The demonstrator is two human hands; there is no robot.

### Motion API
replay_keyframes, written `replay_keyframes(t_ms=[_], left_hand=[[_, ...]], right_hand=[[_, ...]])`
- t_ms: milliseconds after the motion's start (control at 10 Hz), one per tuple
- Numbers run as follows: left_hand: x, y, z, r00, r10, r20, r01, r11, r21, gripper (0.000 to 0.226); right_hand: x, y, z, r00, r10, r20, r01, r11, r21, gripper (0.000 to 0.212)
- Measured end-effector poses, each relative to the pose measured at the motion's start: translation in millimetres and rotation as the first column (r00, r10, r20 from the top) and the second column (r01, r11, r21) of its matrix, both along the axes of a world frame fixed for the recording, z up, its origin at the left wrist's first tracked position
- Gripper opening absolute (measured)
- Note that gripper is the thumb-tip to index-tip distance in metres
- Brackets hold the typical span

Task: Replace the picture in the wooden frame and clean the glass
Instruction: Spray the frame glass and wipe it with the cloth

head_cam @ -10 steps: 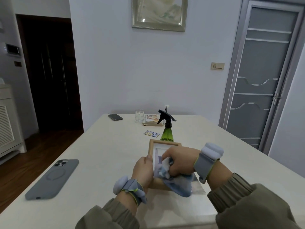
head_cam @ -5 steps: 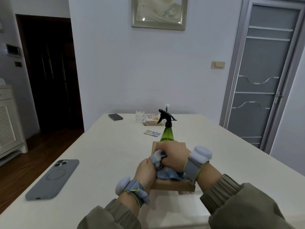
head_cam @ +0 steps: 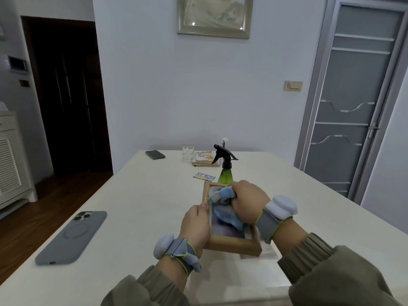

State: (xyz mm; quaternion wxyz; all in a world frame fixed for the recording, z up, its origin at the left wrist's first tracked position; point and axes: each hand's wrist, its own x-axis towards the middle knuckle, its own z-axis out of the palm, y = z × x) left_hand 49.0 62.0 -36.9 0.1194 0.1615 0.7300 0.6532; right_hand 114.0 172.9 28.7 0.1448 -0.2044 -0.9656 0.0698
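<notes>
A person is sitting at a pale surface (head_cam: pixel 143 195), seen from their own head, both forearms in olive sleeves reaching forward. The wooden frame (head_cam: pixel 231 245) is sitting near the front middle of the surface, between the two hands, glass (head_cam: pixel 227 231) facing up. I cannot tell whether its far end is lifted.

The left hand (head_cam: pixel 194 226) is gripping the frame's left side, fingers curled around the rail and the thumb lying on top. The right hand (head_cam: pixel 249 202) is clutching a bunched blue cloth (head_cam: pixel 221 195), fingers closed round it, and is pressing it against the upper part of the glass. A loose tail of the cloth is trailing down over the pane.

Just behind the frame a green spray bottle (head_cam: pixel 225 173) with a black trigger is standing upright. Further back are lying a small printed card (head_cam: pixel 204 176), a stack of books (head_cam: pixel 204 160), a clear drinking glass (head_cam: pixel 188 153) and a dark phone (head_cam: pixel 155 154). A grey phone (head_cam: pixel 72 236) is lying face down, well apart to the left.
</notes>
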Motion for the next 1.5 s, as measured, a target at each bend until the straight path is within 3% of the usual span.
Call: replay_keyframes(t_ms=[100, 200, 300, 400, 500, 600, 700, 800, 900, 1000, 1200, 1300, 1500], left_hand=[[1, -1, -2, 0.999, -0.026, 0.042, 0.027, 1.000, -0.014, 0.029], [-3, -1, -3, 0.994, -0.089, 0.067, 0.091, 0.996, -0.017, 0.025], [1, -4, -1, 0.997, -0.075, 0.034, 0.076, 0.996, -0.038, 0.031], [2, -1, -6, 0.998, -0.070, 0.005, 0.070, 0.997, -0.034, 0.028], [-4, 1, -10, 0.998, -0.043, 0.040, 0.045, 0.998, -0.044, 0.018], [-10, 0, -12, 0.999, -0.045, 0.031, 0.047, 0.997, -0.064, 0.024], [-14, -1, -11, 0.998, -0.050, 0.028, 0.052, 0.995, -0.082, 0.036], [-17, -3, -13, 0.999, 0.021, 0.037, -0.018, 0.997, -0.075, 0.041], [-15, -4, -12, 0.999, 0.043, 0.028, -0.040, 0.995, -0.094, 0.043], [-11, -4, -8, 1.000, 0.024, 0.000, -0.024, 0.993, -0.118, 0.043], [-2, -2, -6, 0.997, -0.033, -0.065, 0.023, 0.989, -0.145, 0.037], [-2, 0, -4, 0.996, -0.046, -0.079, 0.034, 0.989, -0.145, 0.039], [-7, 0, -8, 0.997, -0.078, -0.001, 0.077, 0.991, -0.111, 0.042]], right_hand=[[0, -9, 0, 0.997, 0.072, 0.014, -0.068, 0.984, -0.162, 0.025], [-3, -10, -3, 0.999, 0.038, -0.035, -0.045, 0.977, -0.210, 0.016], [1, -7, 2, 0.983, -0.094, -0.160, 0.097, 0.995, 0.016, 0.035], [-6, -5, -6, 0.986, 0.084, -0.146, -0.074, 0.995, 0.072, 0.039], [-7, -13, -20, 0.981, 0.190, 0.048, -0.194, 0.973, 0.123, 0.041], [-4, -11, -22, 0.962, 0.218, 0.164, -0.246, 0.952, 0.180, 0.053], [0, -15, -11, 0.924, 0.296, 0.243, -0.349, 0.912, 0.214, 0.030], [7, -13, -1, 0.865, 0.382, 0.326, -0.443, 0.886, 0.138, 0.024], [18, -11, 12, 0.839, 0.342, 0.422, -0.411, 0.908, 0.080, 0.034], [17, -6, 19, 0.860, 0.221, 0.460, -0.312, 0.941, 0.131, 0.035], [-4, 7, 11, 0.949, -0.109, 0.296, 0.024, 0.961, 0.275, 0.033], [-12, 4, 8, 0.972, -0.121, 0.201, 0.070, 0.968, 0.241, 0.033], [-15, -21, -3, 0.985, 0.171, 0.031, -0.171, 0.985, -0.002, 0.039]])
